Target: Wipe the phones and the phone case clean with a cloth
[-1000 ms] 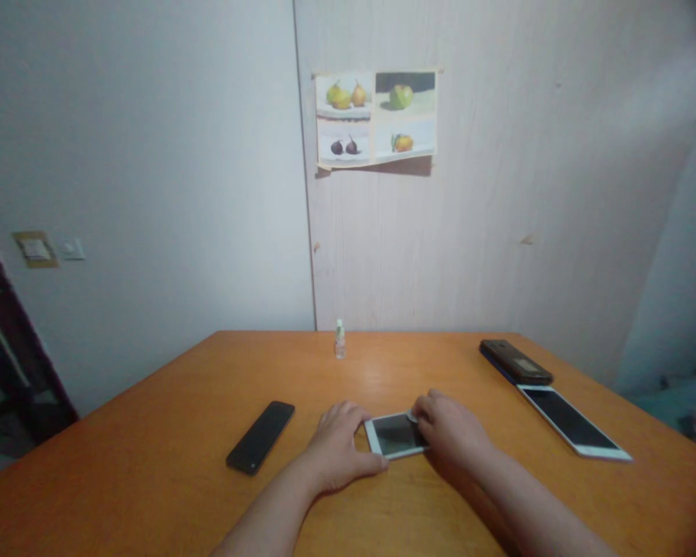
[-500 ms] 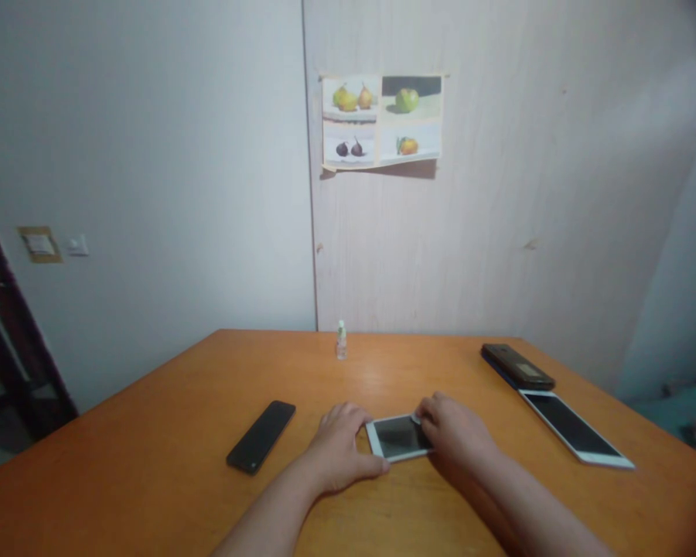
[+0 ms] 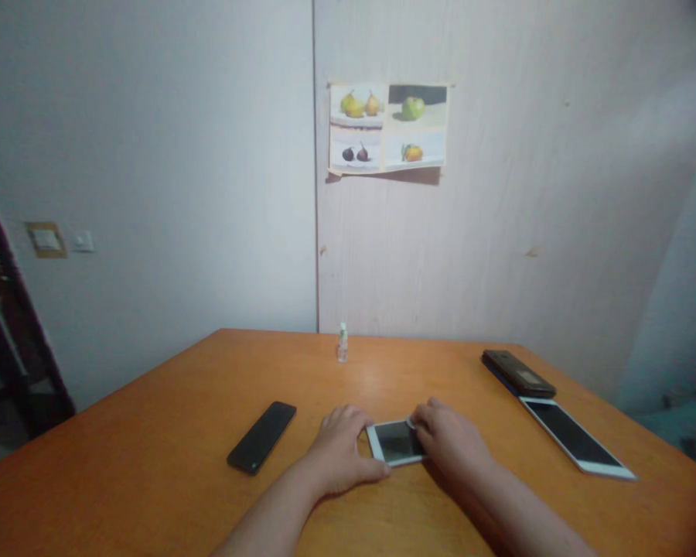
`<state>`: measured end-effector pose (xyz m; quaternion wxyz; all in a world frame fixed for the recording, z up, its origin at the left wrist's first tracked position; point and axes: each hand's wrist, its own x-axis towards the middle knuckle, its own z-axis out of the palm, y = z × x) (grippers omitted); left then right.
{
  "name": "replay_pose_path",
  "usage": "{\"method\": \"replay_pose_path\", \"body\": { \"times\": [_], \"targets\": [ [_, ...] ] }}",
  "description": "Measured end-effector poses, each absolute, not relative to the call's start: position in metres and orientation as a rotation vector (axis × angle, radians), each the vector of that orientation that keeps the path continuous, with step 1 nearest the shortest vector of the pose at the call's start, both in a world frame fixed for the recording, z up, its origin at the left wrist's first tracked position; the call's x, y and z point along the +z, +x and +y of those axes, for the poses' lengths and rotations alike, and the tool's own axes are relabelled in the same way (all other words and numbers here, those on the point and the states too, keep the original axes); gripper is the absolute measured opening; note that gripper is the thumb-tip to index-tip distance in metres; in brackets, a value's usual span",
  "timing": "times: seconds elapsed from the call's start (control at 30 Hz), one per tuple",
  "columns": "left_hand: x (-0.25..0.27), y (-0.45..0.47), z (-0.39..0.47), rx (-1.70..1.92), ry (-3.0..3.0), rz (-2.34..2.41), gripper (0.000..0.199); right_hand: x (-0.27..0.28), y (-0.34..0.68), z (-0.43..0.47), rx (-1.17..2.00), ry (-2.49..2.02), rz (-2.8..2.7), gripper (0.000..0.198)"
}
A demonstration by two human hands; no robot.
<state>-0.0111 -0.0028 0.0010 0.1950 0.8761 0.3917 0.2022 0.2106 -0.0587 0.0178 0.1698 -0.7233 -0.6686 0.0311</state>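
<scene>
A white-framed smartphone [image 3: 395,442] lies flat on the wooden table, its dark screen facing up. My left hand [image 3: 343,452] grips its left end, thumb at the near edge and fingers at the far edge. Over the right part of the screen rests my right hand [image 3: 448,439], its fingers bunched together. A small pale bit shows at those fingertips, too little to name. The phone's right end is hidden under this hand. To the left of my hands lies a black smartphone [image 3: 263,437], face up.
A small clear bottle [image 3: 342,345] stands toward the back of the table [image 3: 168,418]. Along the right side lie a white tablet-like device [image 3: 577,437] with a dark screen and a dark brown case-like item [image 3: 519,373] behind it. A fruit picture sheet [image 3: 387,128] hangs on the wall.
My right hand has shifted slightly left over the phone's screen. My left hand keeps its grip on the phone. The camera view has tilted a little.
</scene>
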Motion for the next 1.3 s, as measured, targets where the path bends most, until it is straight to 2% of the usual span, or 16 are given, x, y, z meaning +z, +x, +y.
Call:
{"method": "replay_pose_path", "body": {
  "times": [0.17, 0.4, 0.67, 0.9, 1.17, 1.3],
  "targets": [
    [0.000, -0.010, -0.004, 0.599, 2.452, 1.112, 0.055, 0.014, 0.183, -0.065, 0.164, -1.802, -2.125, 0.022],
    [0.001, -0.009, -0.002, 0.586, 2.466, 1.088, 0.059, 0.027, 0.216, -0.060, 0.065, -2.223, -1.833, 0.021],
    [-0.001, -0.007, -0.004, 0.604, 2.477, 1.120, 0.056, 0.016, 0.179, -0.063, 0.198, -1.838, -2.096, 0.023],
    [0.000, -0.007, -0.004, 0.611, 2.480, 1.093, 0.063, 0.023, 0.211, -0.059, 0.083, -2.181, -1.841, 0.017],
    [0.000, -0.006, -0.006, 0.609, 2.466, 1.106, 0.058, 0.014, 0.176, -0.062, 0.165, -1.816, -2.152, 0.023],
    [-0.002, -0.006, -0.005, 0.622, 2.471, 1.092, 0.060, 0.018, 0.187, -0.061, 0.171, -1.924, -2.113, 0.021]
  ]
}}
